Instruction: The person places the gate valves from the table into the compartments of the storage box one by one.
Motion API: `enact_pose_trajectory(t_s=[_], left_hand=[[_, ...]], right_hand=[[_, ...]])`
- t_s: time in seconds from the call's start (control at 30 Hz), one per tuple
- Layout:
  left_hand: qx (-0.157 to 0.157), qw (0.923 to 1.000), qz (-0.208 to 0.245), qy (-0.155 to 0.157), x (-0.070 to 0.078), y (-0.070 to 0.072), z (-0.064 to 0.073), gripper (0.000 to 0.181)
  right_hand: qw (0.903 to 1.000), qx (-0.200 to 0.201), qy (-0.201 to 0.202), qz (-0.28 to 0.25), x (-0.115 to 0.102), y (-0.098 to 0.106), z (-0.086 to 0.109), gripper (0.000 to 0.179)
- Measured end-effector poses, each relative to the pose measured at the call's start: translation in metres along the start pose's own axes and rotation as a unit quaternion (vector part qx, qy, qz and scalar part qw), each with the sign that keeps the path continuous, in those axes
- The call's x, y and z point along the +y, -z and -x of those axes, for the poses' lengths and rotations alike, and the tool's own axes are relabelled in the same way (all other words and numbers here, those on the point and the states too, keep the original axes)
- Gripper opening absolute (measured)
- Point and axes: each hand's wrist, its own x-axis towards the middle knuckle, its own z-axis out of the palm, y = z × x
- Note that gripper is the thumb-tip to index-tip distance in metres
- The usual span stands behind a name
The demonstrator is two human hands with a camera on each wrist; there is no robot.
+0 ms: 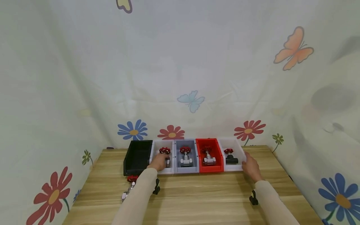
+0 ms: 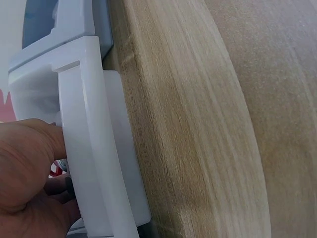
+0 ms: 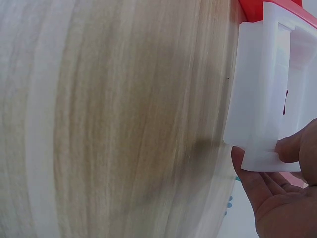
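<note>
My left hand (image 1: 159, 162) reaches into the white bin (image 1: 155, 150) second from the left. Its curled fingers are at the valve (image 1: 167, 163) with a red handwheel there; the hand and the bin's front wall hide much of the grip. In the left wrist view, the thumb and fingers (image 2: 59, 186) are behind the front wall, with a bit of red between them. My right hand (image 1: 251, 167) pinches the side wall of the rightmost white bin (image 3: 270, 99), thumb inside and fingers outside. That bin holds a black valve (image 1: 232, 159) with a red handwheel.
A black bin (image 1: 137, 173) stands at the row's left end. The grey bin (image 1: 186, 170) and red bin (image 1: 211, 169) each hold a silver valve with a red handwheel. Another such valve (image 1: 129, 189) lies on the wooden table (image 1: 197, 200) before the black bin. A patterned curtain (image 1: 225, 78) hangs behind.
</note>
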Motion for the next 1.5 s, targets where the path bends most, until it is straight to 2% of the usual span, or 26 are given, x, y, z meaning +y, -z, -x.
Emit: enact_pose_trajectory(t_s=[0.23, 0.6, 0.97, 1.23, 1.5], left_hand=[[0.001, 1.0, -0.003, 0.009, -0.001, 0.0, 0.0, 0.035], [-0.005, 1.0, 0.007, 0.002, 0.003, 0.006, 0.007, 0.038], [0.024, 0.9991, -0.003, -0.036, 0.015, 0.017, 0.011, 0.044], [0.023, 0.9995, -0.019, -0.014, 0.027, 0.03, 0.026, 0.048], [0.06, 0.9953, -0.055, -0.052, 0.028, 0.049, 0.044, 0.055]], right_hand=[[1.0, 0.005, 0.003, 0.0, -0.003, 0.0, 0.001, 0.055], [0.9999, -0.005, -0.012, 0.0, -0.003, -0.002, -0.001, 0.054], [0.9998, -0.007, -0.018, -0.001, -0.003, -0.001, 0.002, 0.055], [0.9999, -0.006, -0.012, -0.003, -0.001, 0.001, 0.007, 0.055], [0.9998, -0.012, -0.016, -0.004, -0.004, 0.002, 0.002, 0.054]])
